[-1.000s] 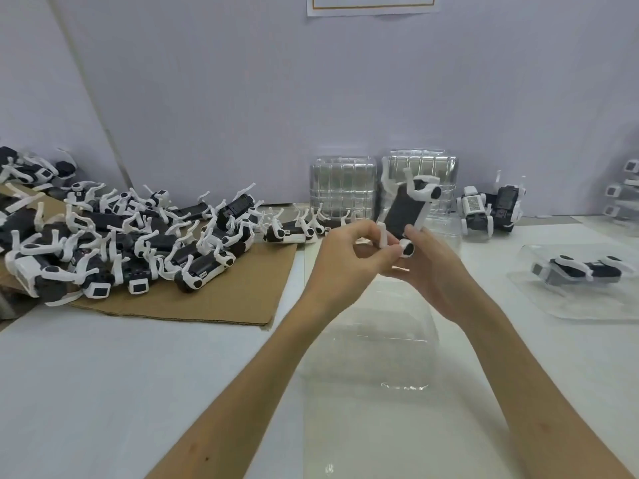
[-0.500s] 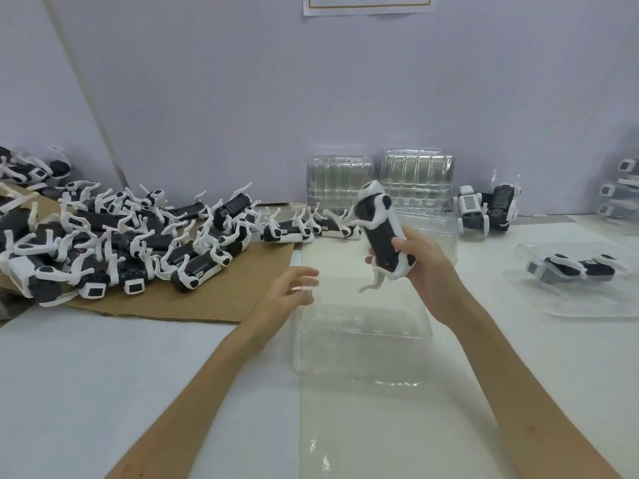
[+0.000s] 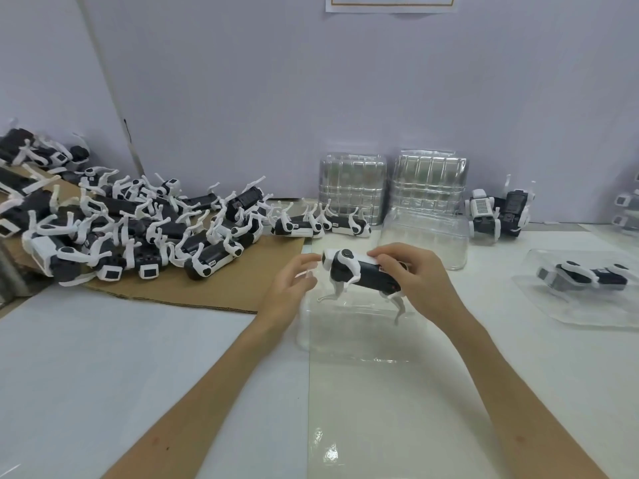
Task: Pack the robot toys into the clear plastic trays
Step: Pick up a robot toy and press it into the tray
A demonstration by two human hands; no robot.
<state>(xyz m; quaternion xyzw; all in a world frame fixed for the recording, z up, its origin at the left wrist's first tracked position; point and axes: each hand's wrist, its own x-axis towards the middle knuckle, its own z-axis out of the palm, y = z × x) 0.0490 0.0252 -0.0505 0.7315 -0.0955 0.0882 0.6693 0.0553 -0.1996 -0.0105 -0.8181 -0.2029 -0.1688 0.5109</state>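
You have a brown cardboard sheet (image 3: 221, 292) lying flat on the white surface (image 3: 86, 375) to your left. Ahead of you stands a pale wall (image 3: 311, 81), with the lower edge of a paper notice (image 3: 390, 3) showing at its top.

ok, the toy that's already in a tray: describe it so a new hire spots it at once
On the white table, look far right, past the right hand. A clear tray lies there, one toy in it. It alone lies flat with legs folded; the pile on the cardboard is loose, and the held toy hangs legs down.
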